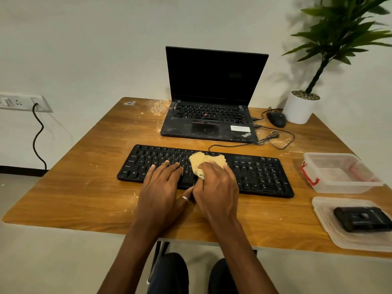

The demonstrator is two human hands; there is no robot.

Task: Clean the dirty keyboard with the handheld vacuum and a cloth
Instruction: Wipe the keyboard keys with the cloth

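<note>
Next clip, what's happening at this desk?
A person is wiping the black full-size keyboard on the wooden table. The right hand grips a crumpled pale yellow cloth against the middle keys, while the left hand rests flat on the keys beside it. Pale dust speckles the table and the open black laptop behind. A small black device lies untouched in a shallow clear plastic tray at the right.
</note>
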